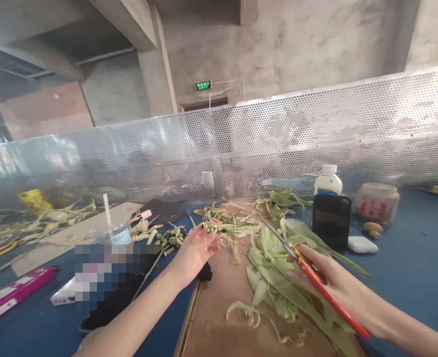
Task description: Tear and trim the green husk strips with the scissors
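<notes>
My left hand (196, 250) is closed, its fingers curled around a small bunch of pale green plant bits (210, 227) that shows at the fingertips. My right hand (321, 275) grips a pair of scissors (328, 292) with red and yellow handles. Their metal blades point up and left, above a heap of broad green leaves (274, 267). Past the left hand's fingertips, thin yellowish stalks (241, 225) lie at the far end of a brown board (222, 317). Curled pale strips (244, 313) rest on the board nearer to me.
To the left are a lidded cup with a straw (118, 230), a dark tablet (122, 297) and a magenta tool (18, 293). On the right stand a white-capped bottle (328, 179), a black phone (331, 220) and a jar (377, 202). A perforated panel (315, 134) runs behind.
</notes>
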`<state>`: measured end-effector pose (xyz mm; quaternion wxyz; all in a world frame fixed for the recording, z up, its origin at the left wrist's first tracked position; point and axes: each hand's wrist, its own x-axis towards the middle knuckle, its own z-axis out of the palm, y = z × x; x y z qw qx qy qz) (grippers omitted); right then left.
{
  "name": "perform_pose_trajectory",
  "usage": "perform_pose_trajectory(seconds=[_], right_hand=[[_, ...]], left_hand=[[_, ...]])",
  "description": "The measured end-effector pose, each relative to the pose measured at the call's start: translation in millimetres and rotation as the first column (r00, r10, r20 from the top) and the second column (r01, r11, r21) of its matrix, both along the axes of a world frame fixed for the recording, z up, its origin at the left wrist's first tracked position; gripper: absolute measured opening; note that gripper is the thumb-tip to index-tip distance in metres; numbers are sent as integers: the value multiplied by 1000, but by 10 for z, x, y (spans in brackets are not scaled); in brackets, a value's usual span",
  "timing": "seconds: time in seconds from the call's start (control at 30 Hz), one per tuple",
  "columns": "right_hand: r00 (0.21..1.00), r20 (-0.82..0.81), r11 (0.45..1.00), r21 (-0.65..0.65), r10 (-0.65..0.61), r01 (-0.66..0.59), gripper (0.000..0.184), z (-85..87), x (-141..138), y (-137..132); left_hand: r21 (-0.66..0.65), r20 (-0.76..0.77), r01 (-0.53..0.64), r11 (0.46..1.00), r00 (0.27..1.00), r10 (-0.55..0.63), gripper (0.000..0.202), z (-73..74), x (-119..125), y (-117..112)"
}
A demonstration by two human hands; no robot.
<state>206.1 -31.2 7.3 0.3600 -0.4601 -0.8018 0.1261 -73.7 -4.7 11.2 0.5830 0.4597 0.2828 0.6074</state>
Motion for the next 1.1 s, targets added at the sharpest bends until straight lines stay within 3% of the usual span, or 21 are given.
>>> perform_pose_trajectory(seconds=[0.4,0.57,0.77,1.1], right_hand=[[977,169,985,-134,133,-110,28,-82,20,32],[963,249,995,-41,104,-96,38,-119,13,21],[948,317,991,117,20,-60,35,-185,9,23],[935,325,911,413,-141,-6,32,-257,24,81]], left_hand=[[23,-139,111,994,984,-107,19,59,86,-145],[28,-202,124,992,973,-115,16,85,120,-192],[-1,-254,134,991,958,-130,19,118,154,-227],[14,-279,114,993,955,-106,16,83,154,-217]])
